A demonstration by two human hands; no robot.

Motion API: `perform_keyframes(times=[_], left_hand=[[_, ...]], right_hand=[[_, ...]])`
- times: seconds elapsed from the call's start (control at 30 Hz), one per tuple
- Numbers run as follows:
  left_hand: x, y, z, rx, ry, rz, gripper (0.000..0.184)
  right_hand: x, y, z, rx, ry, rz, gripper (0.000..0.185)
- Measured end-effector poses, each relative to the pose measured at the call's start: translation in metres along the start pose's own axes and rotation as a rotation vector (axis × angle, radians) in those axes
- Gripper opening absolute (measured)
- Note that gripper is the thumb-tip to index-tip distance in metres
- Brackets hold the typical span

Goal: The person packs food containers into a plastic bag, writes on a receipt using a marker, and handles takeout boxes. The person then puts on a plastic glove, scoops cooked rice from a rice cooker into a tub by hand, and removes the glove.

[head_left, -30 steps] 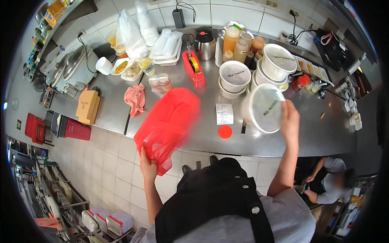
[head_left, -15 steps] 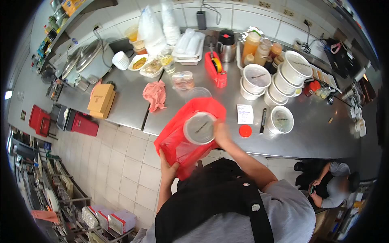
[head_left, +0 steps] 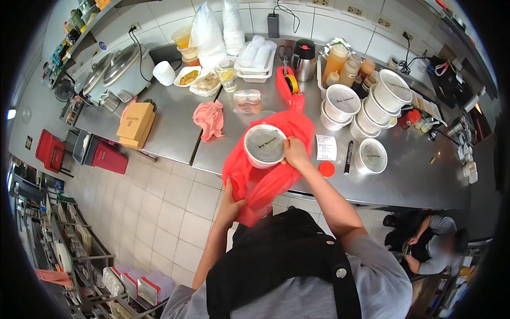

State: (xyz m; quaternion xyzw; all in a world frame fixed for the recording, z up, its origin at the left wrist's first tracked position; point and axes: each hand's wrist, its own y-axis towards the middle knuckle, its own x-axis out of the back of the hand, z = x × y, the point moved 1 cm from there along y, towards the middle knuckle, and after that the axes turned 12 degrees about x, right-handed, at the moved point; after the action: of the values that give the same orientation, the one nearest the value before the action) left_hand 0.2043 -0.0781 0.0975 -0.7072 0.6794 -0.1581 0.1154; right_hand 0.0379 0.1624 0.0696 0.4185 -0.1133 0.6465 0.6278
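Note:
A round white tub point(head_left: 264, 144) with a clear lid and dark handwriting is in my right hand point(head_left: 295, 152), which grips it at its right side. Around and beneath the tub spreads a red plastic bag point(head_left: 265, 186). My left hand point(head_left: 229, 204) pinches the bag's lower left edge. Both the bag and the tub are over the front edge of the steel counter. How far the tub sits inside the bag I cannot tell. To the right, a similar lidded tub point(head_left: 370, 157) stands on the counter beside a black marker point(head_left: 348, 158).
Stacked tubs point(head_left: 372, 114) rise at the right, near sauce bottles point(head_left: 340, 64). A paper slip point(head_left: 326, 148) and a red lid point(head_left: 326, 169) lie nearby. A red tape dispenser point(head_left: 289, 87) stands behind the bag. A pink cloth point(head_left: 209, 119) lies left. A person point(head_left: 433, 244) sits at lower right.
My right hand and the tub have moved up slightly, farther over the counter. The bag has shifted with them, to the right and up. My left hand still holds its edge.

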Motion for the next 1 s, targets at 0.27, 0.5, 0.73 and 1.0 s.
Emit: perform_keyframes(times=[0.27, 0.5, 0.73, 1.0], left_hand=[[0.064, 0.022, 0.030, -0.062, 0.354, -0.465, 0.084], [-0.006, 0.016, -0.099, -0.302, 0.706, -0.314, 0.030], [-0.038, 0.114, 0.015, -0.183, 1.029, -0.155, 0.070], [-0.041, 0.118, 0.016, 0.098, 1.192, -0.004, 0.139]], right_hand=[[-0.003, 0.010, 0.004, -0.224, -0.018, 0.061, 0.025], [0.005, 0.001, 0.011, -0.173, 0.046, 0.113, 0.024], [0.026, -0.002, 0.002, -0.236, 0.123, 0.090, 0.027], [0.048, -0.009, 0.011, -0.326, 0.289, 0.220, 0.027]])
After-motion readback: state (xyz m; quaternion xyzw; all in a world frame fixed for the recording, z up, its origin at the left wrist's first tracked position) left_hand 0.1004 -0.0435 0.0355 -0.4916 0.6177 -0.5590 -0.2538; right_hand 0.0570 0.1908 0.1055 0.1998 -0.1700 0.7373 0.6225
